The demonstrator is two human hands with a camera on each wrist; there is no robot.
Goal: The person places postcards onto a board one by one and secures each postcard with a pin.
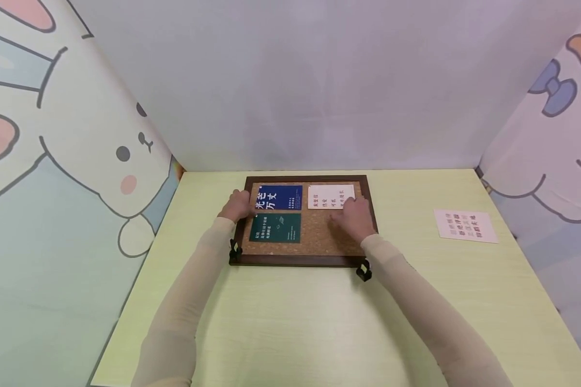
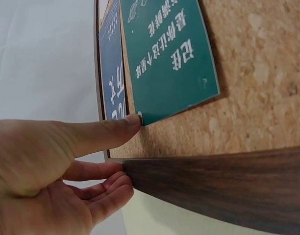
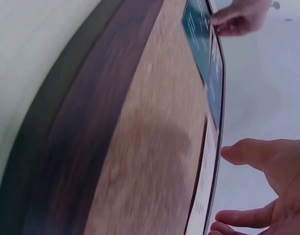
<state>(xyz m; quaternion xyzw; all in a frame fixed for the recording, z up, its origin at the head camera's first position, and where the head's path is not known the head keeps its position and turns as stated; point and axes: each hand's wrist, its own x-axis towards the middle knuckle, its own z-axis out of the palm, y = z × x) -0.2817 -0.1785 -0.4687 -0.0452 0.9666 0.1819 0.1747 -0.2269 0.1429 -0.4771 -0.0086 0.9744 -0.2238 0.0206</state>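
Note:
A dark-framed cork board (image 1: 314,236) lies on the table with cards on it. My left hand (image 1: 236,207) is at its left edge. In the left wrist view, its thumb presses a small round pin at the corner of the green card (image 2: 174,73), while the other fingers curl against the frame (image 2: 213,181). Beside that card is a blue card (image 1: 292,198). My right hand (image 1: 355,217) hovers near the white card (image 1: 321,197) at the board's upper right, fingers spread. In the right wrist view, nothing shows between its thumb and fingers.
A pale pink card (image 1: 466,226) with printed characters lies on the table to the right. The pale table (image 1: 290,322) meets a plain white backdrop (image 1: 319,107). Cartoon-printed curtains (image 1: 77,242) hang at both sides. Small black devices (image 1: 364,270) sit below the wrists.

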